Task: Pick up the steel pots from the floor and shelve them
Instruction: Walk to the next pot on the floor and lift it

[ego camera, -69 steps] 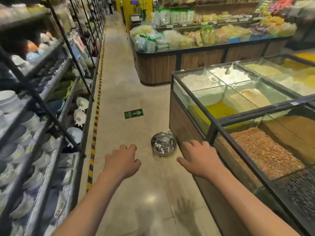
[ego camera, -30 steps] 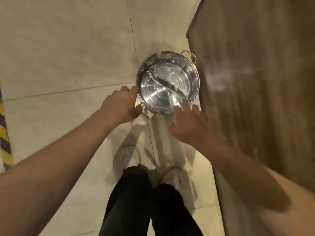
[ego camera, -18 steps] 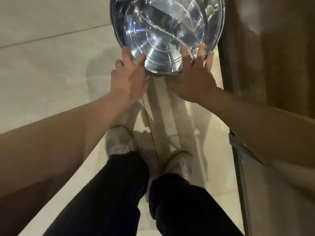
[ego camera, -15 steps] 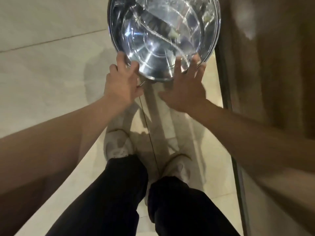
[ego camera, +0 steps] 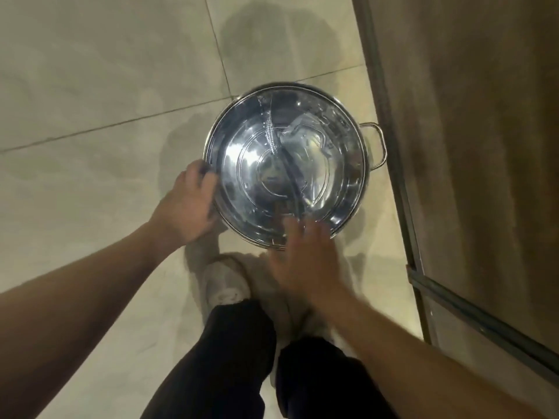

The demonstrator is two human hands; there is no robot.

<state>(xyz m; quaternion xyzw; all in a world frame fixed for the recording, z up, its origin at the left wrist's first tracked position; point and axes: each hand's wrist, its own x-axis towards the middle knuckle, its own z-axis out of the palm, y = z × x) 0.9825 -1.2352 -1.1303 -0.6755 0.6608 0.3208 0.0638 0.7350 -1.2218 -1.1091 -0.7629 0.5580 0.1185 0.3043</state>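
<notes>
Steel pot (ego camera: 287, 164) sits on the tiled floor (ego camera: 99, 86), or just off it; I cannot tell whether it has left the tiles. It lies right beside the wooden side of the counter (ego camera: 472, 146), its far loop handle (ego camera: 376, 146) nearly touching the panel. The left hand (ego camera: 184, 204) cups the pot's near-left rim, fingers curled against the wall, though how firm that grip is I cannot tell. The right hand (ego camera: 305, 255) is blurred, fingers spread loose over the pot's near edge, holding nothing that I can see.

What worries me is a one-sided lift. If only the left hand carries the weight, the polished wall could slide through the fingers and the pot tip or drop. Something clear, perhaps plastic wrap (ego camera: 305, 164), lies inside the pot and could slip underhand. The handle may knock the counter panel as the pot comes up.

A pale shoe (ego camera: 225, 282) stands just short of the pot, straight under any fall. No shelf shows from here.
</notes>
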